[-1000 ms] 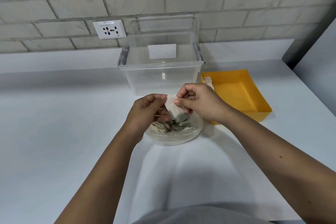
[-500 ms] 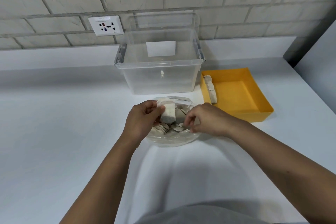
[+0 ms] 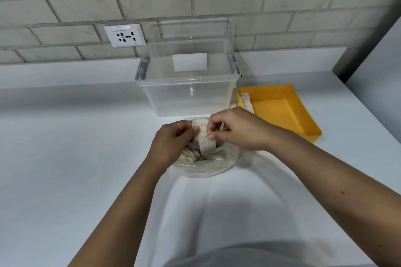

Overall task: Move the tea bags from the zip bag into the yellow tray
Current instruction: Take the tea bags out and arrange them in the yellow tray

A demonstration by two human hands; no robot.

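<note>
A clear zip bag (image 3: 206, 168) lies open on the white counter, with several pale tea bags (image 3: 191, 155) inside. Above its mouth my left hand (image 3: 171, 145) pinches a tea bag (image 3: 205, 142) by its upper left edge. My right hand (image 3: 238, 129) pinches the same tea bag's thin string at its right side. The yellow tray (image 3: 282, 110) stands to the right of the bag. A short row of tea bags (image 3: 246, 101) leans against the tray's left wall.
A clear plastic storage box (image 3: 188, 84) with its lid propped behind it stands just beyond the zip bag, touching the tray's left corner. A wall socket (image 3: 124, 36) sits on the brick wall. A grey panel rises at the far right.
My right hand has come up out of the bag and now pinches the string of the tea bag that my left hand holds. The view has tilted slightly.
</note>
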